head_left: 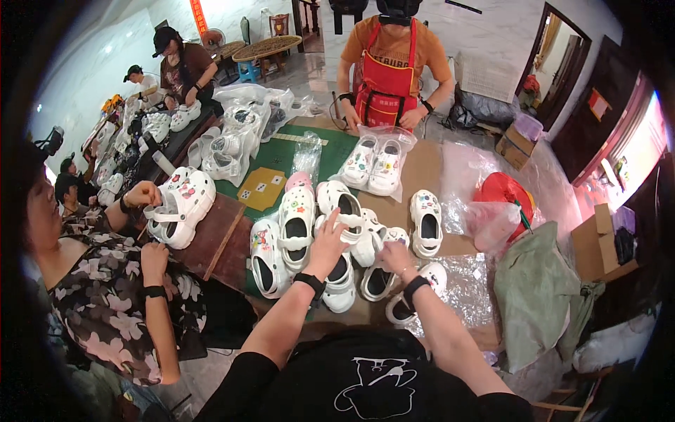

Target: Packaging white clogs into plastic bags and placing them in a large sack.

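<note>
Head view: left hand (328, 243) laid flat, fingers spread wide, on a white clog (342, 211) in the middle of the worktop (422, 169). Right hand (395, 257) just beside it, fingers curled narrow around the edge of another white clog (383, 243); firmness of that grip hard to tell. More white clogs with coloured charms clustered around both hands, one (426, 221) lying apart to the right. Farther back, a clear bag (376, 163) with a pair inside, under the hands of a person in a red apron (385, 84). At left, a person in a floral top (119, 302) holding a white clog (179, 207).
</note>
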Action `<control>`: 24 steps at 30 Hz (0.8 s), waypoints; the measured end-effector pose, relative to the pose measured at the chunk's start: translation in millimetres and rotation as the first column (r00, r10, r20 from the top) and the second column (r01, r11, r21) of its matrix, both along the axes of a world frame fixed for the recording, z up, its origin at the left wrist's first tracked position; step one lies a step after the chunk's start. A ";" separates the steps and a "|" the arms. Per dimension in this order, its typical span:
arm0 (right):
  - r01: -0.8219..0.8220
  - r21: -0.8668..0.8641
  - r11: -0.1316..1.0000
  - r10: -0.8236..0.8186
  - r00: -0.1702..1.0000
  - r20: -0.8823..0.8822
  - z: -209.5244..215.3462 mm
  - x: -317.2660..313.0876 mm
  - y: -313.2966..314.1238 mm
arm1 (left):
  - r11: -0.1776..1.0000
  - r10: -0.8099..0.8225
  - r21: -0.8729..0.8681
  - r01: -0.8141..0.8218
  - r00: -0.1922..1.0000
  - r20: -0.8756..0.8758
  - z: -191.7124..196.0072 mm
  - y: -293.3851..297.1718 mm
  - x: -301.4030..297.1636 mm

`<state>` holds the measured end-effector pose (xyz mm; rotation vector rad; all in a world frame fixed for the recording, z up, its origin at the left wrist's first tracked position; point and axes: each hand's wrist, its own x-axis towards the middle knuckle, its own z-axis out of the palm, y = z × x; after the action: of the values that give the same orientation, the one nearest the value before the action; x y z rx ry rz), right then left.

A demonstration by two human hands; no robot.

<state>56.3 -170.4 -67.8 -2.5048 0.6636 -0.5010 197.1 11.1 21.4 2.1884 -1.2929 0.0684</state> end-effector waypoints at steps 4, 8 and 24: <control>-0.034 0.778 0.628 -0.176 0.967 0.185 -11.7 -4.6 5.6 | 0.994 0.069 -0.080 -0.077 0.993 -0.098 1.0 4.1 13.5; -0.159 0.772 0.616 -0.284 0.869 0.405 83.1 -50.2 44.5 | 0.990 0.136 -0.026 -0.138 0.988 -0.071 -10.1 14.1 31.5; 0.001 0.301 0.954 0.089 0.955 -0.285 20.3 -156.3 70.0 | 0.988 -0.153 -0.053 0.144 0.893 -0.423 -36.3 21.8 -94.5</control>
<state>-100.0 -100.4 -47.6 -2.3152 0.7311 -0.0008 102.5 32.9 -14.9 1.9335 -1.1889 -0.4344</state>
